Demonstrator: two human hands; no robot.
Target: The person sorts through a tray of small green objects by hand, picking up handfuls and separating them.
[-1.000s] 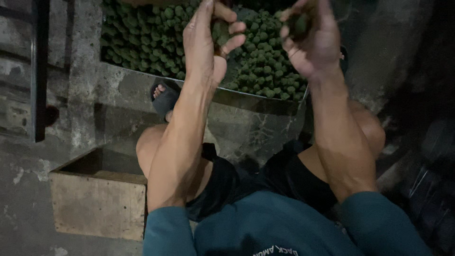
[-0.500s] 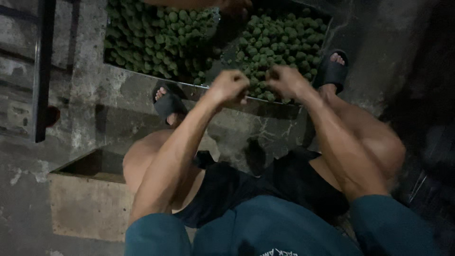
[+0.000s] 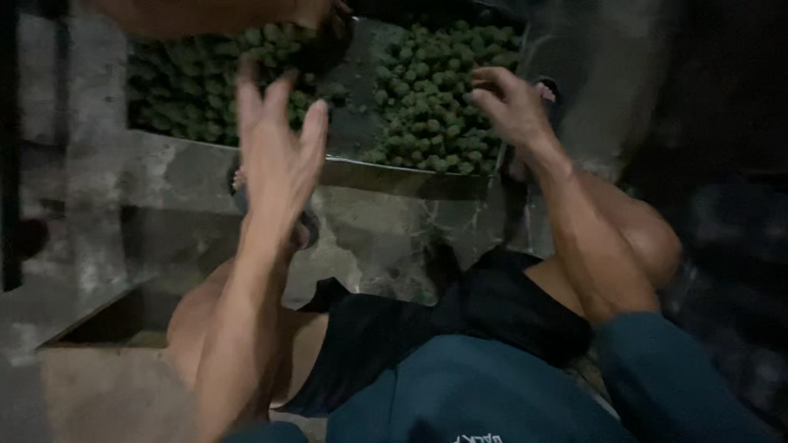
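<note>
Dim concrete floor (image 3: 386, 238), upper frame: metal tray (image 3: 394, 171) heaped with small green fruits (image 3: 435, 98). Left hand (image 3: 279, 156) fingers spread wide, empty; right hand (image 3: 513, 102) fingers loosely curled over fruits, empty.

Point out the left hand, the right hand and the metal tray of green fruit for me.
left hand (image 3: 275, 135), head view, back of the open palm.
right hand (image 3: 510, 105), head view, back of the hand.
metal tray (image 3: 394, 174), head view, near rim.
</note>
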